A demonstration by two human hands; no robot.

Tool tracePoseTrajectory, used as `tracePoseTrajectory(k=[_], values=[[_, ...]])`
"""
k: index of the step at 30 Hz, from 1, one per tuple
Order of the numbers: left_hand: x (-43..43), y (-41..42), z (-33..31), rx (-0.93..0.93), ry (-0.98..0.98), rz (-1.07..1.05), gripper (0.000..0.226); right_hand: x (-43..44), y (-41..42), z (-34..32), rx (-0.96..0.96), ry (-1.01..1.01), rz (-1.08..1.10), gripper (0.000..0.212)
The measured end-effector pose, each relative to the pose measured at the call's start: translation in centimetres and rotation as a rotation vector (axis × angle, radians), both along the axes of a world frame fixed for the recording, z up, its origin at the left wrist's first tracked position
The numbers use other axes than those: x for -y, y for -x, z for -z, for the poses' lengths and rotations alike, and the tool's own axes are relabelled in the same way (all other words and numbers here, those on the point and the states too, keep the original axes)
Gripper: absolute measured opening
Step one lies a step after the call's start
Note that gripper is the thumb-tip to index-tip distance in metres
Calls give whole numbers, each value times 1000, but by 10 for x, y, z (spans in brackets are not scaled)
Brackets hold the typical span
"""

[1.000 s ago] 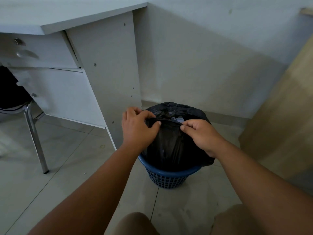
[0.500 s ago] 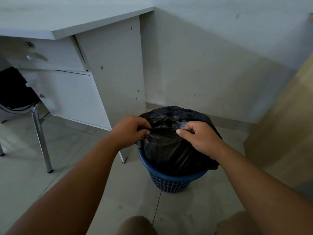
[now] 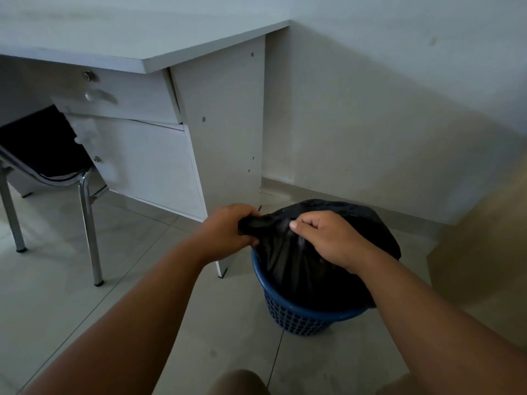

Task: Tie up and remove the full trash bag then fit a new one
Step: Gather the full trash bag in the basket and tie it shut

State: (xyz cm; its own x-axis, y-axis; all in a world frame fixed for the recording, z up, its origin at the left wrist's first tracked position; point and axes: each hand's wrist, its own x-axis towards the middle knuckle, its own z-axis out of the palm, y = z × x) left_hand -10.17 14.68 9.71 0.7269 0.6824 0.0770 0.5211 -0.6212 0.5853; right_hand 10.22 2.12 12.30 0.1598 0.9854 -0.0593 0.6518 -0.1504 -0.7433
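The left hand fists a bunched edge of the black bag, and the right hand pinches its top. The bag sits in a blue bin on the floor, just beside a desk.

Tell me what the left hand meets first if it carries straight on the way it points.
The black trash bag: the left hand grips its bunched top and points into it. Beyond, probably the wall; depth unclear.

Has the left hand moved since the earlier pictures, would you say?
Yes: the left hand shifted left, from over the bin rim toward the desk leg, gripping the bag.
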Motion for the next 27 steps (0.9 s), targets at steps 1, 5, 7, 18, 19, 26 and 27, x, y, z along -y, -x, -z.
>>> tracePoseTrajectory(k=[1, 5, 7, 18, 19, 26, 27], values=[[-2, 4, 3, 16, -27, -39, 21, 2, -1, 1, -46, 36, 5, 47], [-7, 9, 1, 169, -64, -134, 15, 1, -6, 8, -173, 79, 85, 45], [-10, 7, -3, 212, -51, -132, 15, -4, -2, 6, -154, 40, 104, 42], [-6, -10, 1, 323, 634, -627, 61, -29, 24, 7, -208, -76, 51, 4], [-4, -10, 3, 329, 819, -638, 57, -27, 24, 9, -192, -78, 20, 6], [-2, -18, -5, 630, 777, -484, 13, -25, 30, 14, -229, -57, 32, 17], [-3, -19, -11, 652, 738, -444, 14, -31, 27, 16, -216, -119, 108, 14]])
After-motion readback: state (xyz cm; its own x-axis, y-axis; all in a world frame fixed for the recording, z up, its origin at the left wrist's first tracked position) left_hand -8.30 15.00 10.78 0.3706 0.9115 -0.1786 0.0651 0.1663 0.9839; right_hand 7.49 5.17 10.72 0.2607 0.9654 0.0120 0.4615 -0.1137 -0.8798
